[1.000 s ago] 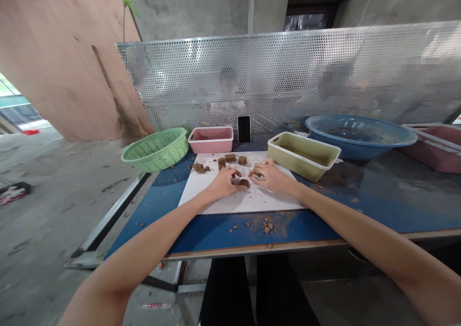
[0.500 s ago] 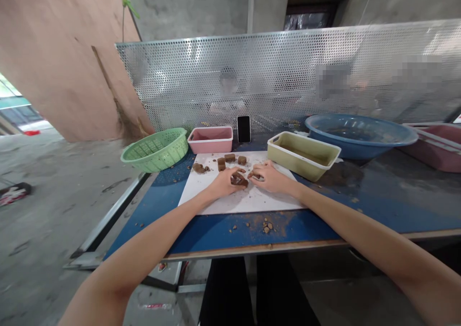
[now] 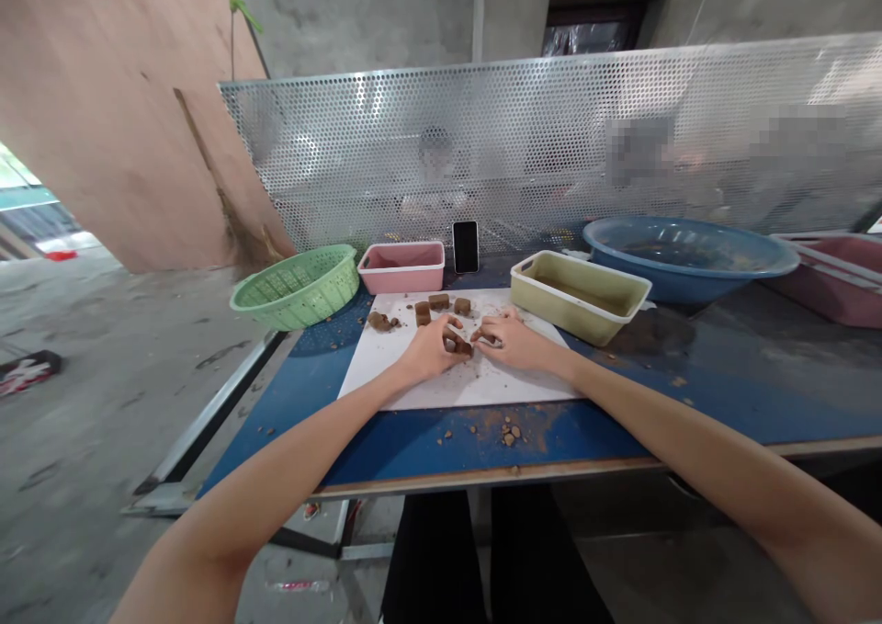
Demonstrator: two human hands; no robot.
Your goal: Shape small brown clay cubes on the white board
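Note:
On a white board (image 3: 406, 394), my left hand (image 3: 428, 348) curls its thumb and fingers around a lump of brown clay (image 3: 463, 348). My right hand (image 3: 511, 341) faces it from the other side, its fingers bent and closed over a brown bit that looks like clay (image 3: 488, 337); the fingers partly hide it. A narrow gap separates the two hands. Just beyond them stand several small clay blocks, among them an upright one (image 3: 423, 313), one lying flat (image 3: 439, 301) and one to the right (image 3: 462, 307). A rough clay lump (image 3: 380, 322) lies at the board's left.
Behind the board are a green basket (image 3: 303, 289), a pink bin (image 3: 403, 279), a phone (image 3: 466, 247) and a yellow-green bin (image 3: 579, 307). A blue basin (image 3: 689, 275) stands farther right. Crumbs (image 3: 511, 433) lie near the front edge. A perforated metal screen (image 3: 510, 146) rises behind.
My left hand's fingers have shifted slightly over the clay lump. My right hand stays almost where it was, and the blocks have not moved.

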